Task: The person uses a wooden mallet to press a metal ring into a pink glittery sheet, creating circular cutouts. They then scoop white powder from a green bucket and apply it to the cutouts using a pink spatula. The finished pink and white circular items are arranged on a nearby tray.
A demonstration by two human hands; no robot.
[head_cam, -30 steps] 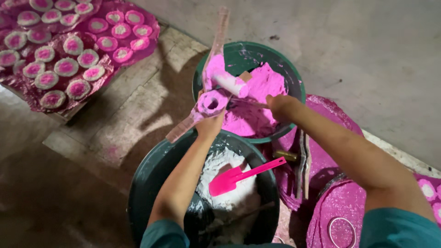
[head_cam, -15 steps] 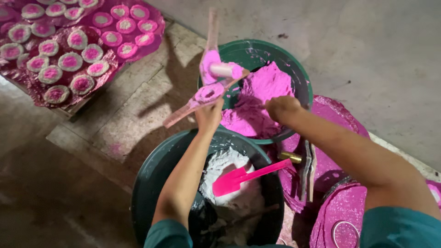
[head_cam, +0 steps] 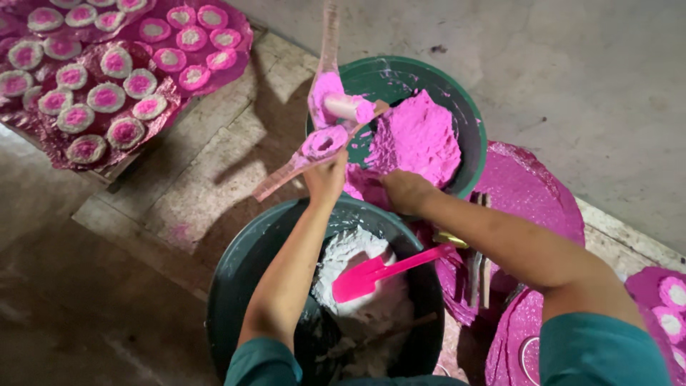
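Our left hand (head_cam: 325,179) grips stick (head_cam: 286,175) bearing pink ring (head_cam: 324,141); right hand (head_cam: 404,191) closed in pink paste (head_cam: 418,139), just beside.

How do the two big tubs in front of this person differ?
The far tub is green and holds a heap of pink paste; the near tub is darker and holds white powder with a pink scoop lying in it. The far tub sits beyond both hands, the near one beneath the arms. Both are round.

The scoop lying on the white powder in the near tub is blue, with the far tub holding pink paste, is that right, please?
Not quite: the head view shows the scoop is pink, not blue. It does lie on the white powder in the near tub, and the far tub holds pink paste.
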